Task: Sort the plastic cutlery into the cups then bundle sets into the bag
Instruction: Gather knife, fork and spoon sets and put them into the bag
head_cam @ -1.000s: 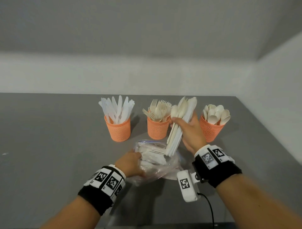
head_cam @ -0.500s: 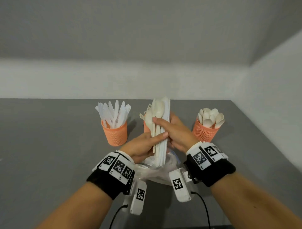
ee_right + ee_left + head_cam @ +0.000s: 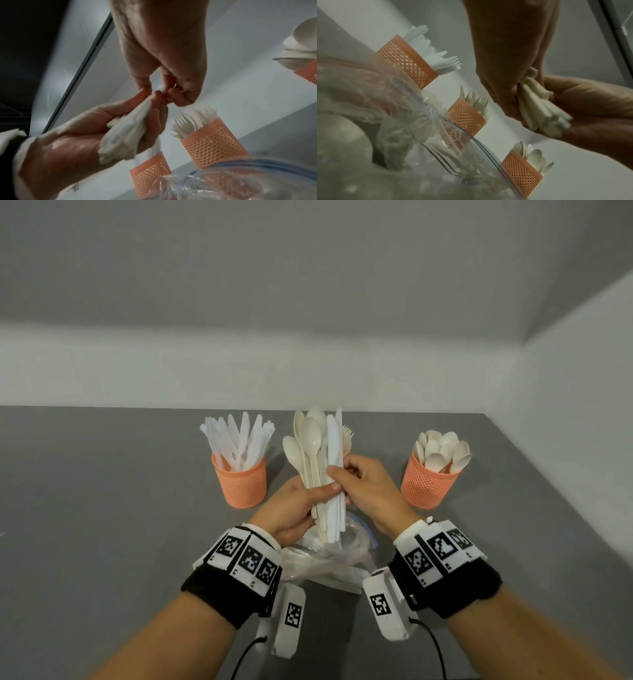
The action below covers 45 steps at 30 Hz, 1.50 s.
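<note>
Grey matte table (image 3: 102, 508) | mesh orange cups (image 3: 241, 486) | both hands (image 3: 291, 510) hold cutlery bundle (image 3: 322, 474)

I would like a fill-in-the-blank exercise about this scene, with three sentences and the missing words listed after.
1. Both the left hand and the right hand hold one upright bundle of white plastic cutlery above the clear plastic ____.
2. The orange mesh cup at the right end of the row holds only ____.
3. The orange mesh cup of white plastic knives stands at the ____ end of the row.

Missing words: bag; spoons; left
</note>
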{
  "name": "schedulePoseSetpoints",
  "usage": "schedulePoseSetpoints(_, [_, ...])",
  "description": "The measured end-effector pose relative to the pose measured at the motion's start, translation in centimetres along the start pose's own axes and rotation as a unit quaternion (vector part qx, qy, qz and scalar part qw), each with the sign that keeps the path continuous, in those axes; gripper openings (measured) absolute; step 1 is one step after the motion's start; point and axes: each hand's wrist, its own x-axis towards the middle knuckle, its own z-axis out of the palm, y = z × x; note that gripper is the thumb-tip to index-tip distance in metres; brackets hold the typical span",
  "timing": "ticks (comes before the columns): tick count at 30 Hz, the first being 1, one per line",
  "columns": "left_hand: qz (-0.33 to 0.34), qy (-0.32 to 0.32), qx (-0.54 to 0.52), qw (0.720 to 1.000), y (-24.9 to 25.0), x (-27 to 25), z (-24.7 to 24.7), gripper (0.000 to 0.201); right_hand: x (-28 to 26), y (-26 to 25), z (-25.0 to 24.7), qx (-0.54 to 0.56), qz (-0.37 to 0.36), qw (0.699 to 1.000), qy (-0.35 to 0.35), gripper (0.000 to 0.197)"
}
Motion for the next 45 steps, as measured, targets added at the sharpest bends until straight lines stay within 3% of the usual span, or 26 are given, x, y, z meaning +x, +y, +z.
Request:
schedulePoseSetpoints(9, [0.014, 0.051, -0.026, 0.998, 0.0, 0.3, 0.0, 0.035, -0.5, -0.4, 0.9, 0.061, 0.024, 0.998, -0.008, 0.036])
schedulePoseSetpoints(17, [0.044, 0.06, -0.01, 0.997, 0.3, -0.3, -0.9, 0.021, -0.1, -0.9, 1.6, 0.091, 0.028, 0.995, -0.018, 0.018])
schedulePoseSetpoints(22, [0.052, 0.103, -0.014, 0.993, 0.7, -0.8, -2.1, 0.012, 0.1, -1.1, 2.4, 0.125, 0.037, 0.991, -0.022, 0.02])
schedulePoseSetpoints(25, [0.065, 0.144, -0.033, 0.987, 1.9, -1.3, -4.2, 0.008, 1.1, -1.4, 2.5, 0.07, 0.006, 0.998, 0.004, 0.019])
schedulePoseSetpoints(28, [0.091, 0.172, -0.03, 0.98, 3.3, -2.2, -6.6, 0.012, 2.5, -2.3, 2.8, -0.022, -0.023, 0.999, 0.023, 0.03])
schedulePoseSetpoints(30, [0.096, 0.195, -0.002, 0.976, 3.8, -2.9, -7.9, 0.011, 3.5, -3.1, 3.5, -0.061, -0.061, 0.996, 0.019, 0.025])
schedulePoseSetpoints(33, [0.077, 0.185, -0.006, 0.98, 4.0, -3.4, -8.9, 0.018, 4.8, -4.5, 5.8, -0.006, -0.123, 0.992, 0.011, 0.008])
schedulePoseSetpoints(37, [0.054, 0.142, -0.049, 0.987, 3.6, -3.8, -9.0, 0.021, 6.7, -5.5, 9.3, 0.096, -0.151, 0.983, 0.028, 0.013])
schedulePoseSetpoints(39, [0.051, 0.135, -0.061, 0.988, 3.4, -3.8, -9.0, 0.021, 7.8, -5.3, 10.5, 0.073, -0.145, 0.986, 0.034, 0.012])
schedulePoseSetpoints(45, [0.05, 0.134, -0.079, 0.986, 2.8, -4.1, -9.7, 0.023, 10.3, -3.8, 11.7, -0.168, -0.09, 0.981, -0.021, 0.021])
